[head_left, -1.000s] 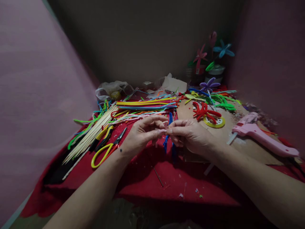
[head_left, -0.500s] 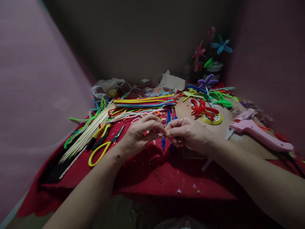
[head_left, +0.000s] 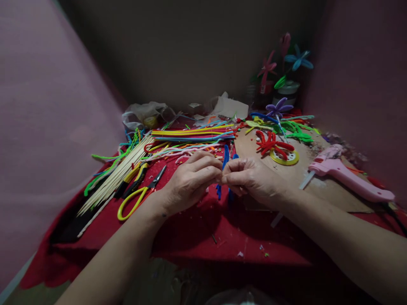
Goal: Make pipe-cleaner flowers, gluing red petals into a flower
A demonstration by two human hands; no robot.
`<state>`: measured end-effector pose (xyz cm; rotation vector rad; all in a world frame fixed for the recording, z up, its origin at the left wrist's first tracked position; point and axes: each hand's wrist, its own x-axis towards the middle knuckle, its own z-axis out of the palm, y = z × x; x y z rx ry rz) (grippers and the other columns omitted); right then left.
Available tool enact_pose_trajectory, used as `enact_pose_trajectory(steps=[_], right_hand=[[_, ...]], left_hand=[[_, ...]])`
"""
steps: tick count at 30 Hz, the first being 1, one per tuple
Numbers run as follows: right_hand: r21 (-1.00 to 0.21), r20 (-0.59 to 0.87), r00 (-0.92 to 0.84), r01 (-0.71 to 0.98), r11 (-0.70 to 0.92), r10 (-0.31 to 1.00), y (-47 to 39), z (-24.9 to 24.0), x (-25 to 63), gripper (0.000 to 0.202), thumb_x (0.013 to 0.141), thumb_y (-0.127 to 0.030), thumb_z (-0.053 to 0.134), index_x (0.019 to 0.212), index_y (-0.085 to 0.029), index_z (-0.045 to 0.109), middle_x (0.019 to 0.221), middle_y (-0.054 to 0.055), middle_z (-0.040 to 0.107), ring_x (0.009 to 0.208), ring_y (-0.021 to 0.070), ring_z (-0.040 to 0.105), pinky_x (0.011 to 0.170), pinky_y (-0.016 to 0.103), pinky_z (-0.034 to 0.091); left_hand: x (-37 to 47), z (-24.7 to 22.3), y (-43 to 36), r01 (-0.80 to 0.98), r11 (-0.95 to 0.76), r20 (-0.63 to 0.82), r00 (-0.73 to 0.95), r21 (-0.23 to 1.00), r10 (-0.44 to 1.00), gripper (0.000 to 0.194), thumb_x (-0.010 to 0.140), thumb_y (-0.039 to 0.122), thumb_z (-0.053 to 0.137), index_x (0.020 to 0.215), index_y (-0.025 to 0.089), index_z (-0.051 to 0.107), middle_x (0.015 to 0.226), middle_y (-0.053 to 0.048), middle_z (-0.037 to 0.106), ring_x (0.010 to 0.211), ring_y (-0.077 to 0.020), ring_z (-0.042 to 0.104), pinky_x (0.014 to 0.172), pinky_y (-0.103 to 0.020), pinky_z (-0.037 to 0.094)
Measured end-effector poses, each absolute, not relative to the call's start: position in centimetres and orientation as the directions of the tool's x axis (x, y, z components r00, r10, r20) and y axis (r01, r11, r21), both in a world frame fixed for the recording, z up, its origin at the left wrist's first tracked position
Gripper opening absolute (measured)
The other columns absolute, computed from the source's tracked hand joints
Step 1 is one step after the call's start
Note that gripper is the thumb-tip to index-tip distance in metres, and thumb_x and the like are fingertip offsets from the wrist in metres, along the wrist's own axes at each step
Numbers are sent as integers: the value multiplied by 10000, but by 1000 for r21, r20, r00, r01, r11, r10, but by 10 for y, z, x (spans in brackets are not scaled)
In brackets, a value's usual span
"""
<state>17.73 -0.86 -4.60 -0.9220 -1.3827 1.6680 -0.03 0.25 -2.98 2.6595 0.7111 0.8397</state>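
My left hand (head_left: 197,176) and my right hand (head_left: 249,178) meet fingertip to fingertip above the red cloth. Both are closed in a pinch, and whatever sits between the fingertips is too small or hidden to make out. Blue pipe-cleaner pieces (head_left: 225,156) show behind and below the fingers; whether they are held or lie on the cloth I cannot tell. Left of my left hand lie scissors (head_left: 140,198) with yellow handles and yellow-black pliers (head_left: 135,180). A bundle of coloured pipe cleaners (head_left: 193,134) stretches behind the hands.
On the right, a cardboard sheet (head_left: 330,197) carries a pink glue gun (head_left: 349,173), a yellow ribbon spool (head_left: 292,160) and red pipe-cleaner pieces (head_left: 269,143). Wooden sticks (head_left: 117,176) lie at left. Pipe-cleaner flowers (head_left: 298,59) stand at the back right, near plastic bags (head_left: 144,112).
My left hand's fingers have closed further and turned so the back of the hand shows more. The fingertips of both hands stay together. The view has shifted slightly.
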Motion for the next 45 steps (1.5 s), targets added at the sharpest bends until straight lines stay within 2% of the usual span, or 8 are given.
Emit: enact_pose_trajectory(steps=[4,8,12,16,23,28,40,45], right_hand=[[-999,5,-393,-38,-11,919,-8,-49,178,132,642,-160,568,520,-156,519,409,-69,397,386,51,315,401,212,215],[-978,144,-326,96,184,934,-12,-49,176,137,702,-172,531,567,-151,544,477,-58,376,448,62,316,436,214,243],[-822,367,-281,349,451,887,-20,-49,174,184,744,-164,488,571,-159,552,499,-29,430,478,83,360,490,231,287],[-641,497,-287,515,569,819,-23,-51,173,186,748,-164,484,577,-166,557,536,8,510,510,103,421,543,249,316],[-975,180,-287,78,210,941,-9,-53,173,167,742,-268,568,630,-150,605,508,-29,465,470,77,376,449,216,293],[-991,16,-314,-129,-26,949,-5,-53,174,116,658,-239,651,615,-145,597,462,-40,480,394,63,382,384,206,254],[-962,221,-190,122,246,957,-14,-53,170,54,690,-159,569,648,-148,601,539,-27,518,476,69,412,441,206,303],[-978,-19,-319,-192,-84,947,-7,-50,175,116,663,-230,639,612,-146,577,433,-57,465,365,45,340,370,196,231]], left_hand=[[1,-34,1,407,-797,446,670,447,593,116,800,147,495,759,192,594,783,-62,592,760,-170,484,767,-304,377],[8,-34,-8,401,-614,415,479,680,773,36,768,162,550,753,178,579,734,-26,561,704,-137,488,692,-254,384],[16,-34,-11,131,-139,91,318,982,944,49,695,165,612,691,145,568,640,9,523,575,-94,459,572,-219,373],[19,-40,-5,-118,217,-158,377,969,913,60,637,130,605,643,132,545,557,28,490,468,-72,432,488,-209,354],[12,-34,-2,16,-20,13,352,1000,936,90,693,199,641,723,137,583,623,22,537,543,-72,473,547,-196,382],[11,-28,-6,129,-138,86,341,982,936,44,689,160,639,683,128,610,623,23,540,574,-70,461,564,-189,366],[10,-38,2,-102,236,-167,450,966,877,87,691,127,592,775,131,570,578,20,546,461,-78,494,467,-207,397],[0,-31,6,80,-223,172,410,971,896,146,742,175,613,886,153,604,793,-28,629,705,-121,583,660,-244,469]])
